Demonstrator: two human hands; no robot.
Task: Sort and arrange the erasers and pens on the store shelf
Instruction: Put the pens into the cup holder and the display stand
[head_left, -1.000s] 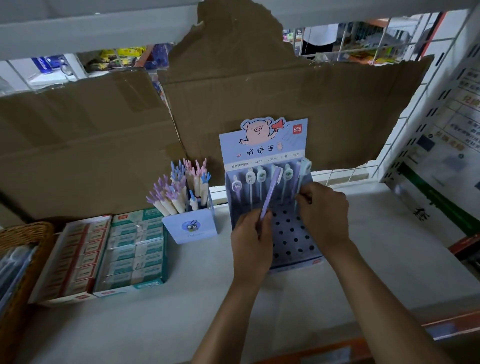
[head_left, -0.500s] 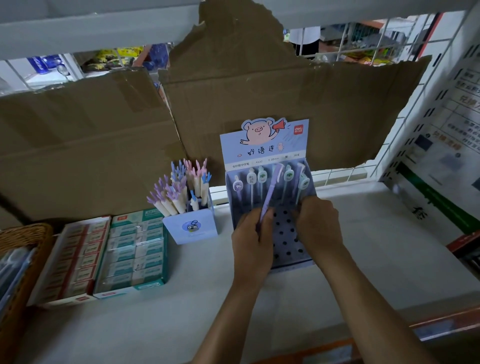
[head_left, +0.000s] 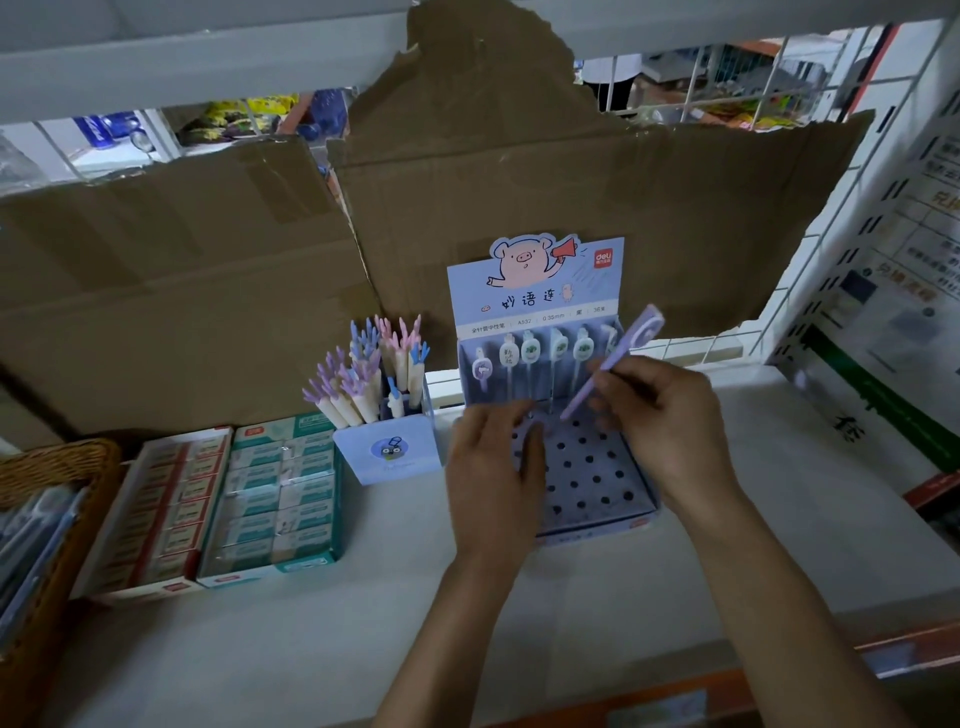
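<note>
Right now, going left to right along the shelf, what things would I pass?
Wicker basket → red eraser box → green eraser box → blue pen cup → pig pen display → printed poster.

Both bare forearms reach forward. The left grip hangs palm-down, fingers loose; the right grip pinches a pen between thumb and fingertips.

Motion blur smears the left hand, which covers near-left holes of the pen display. The right hand hides the middle of the purple pen. The left edge cuts off the wicker basket.
</note>
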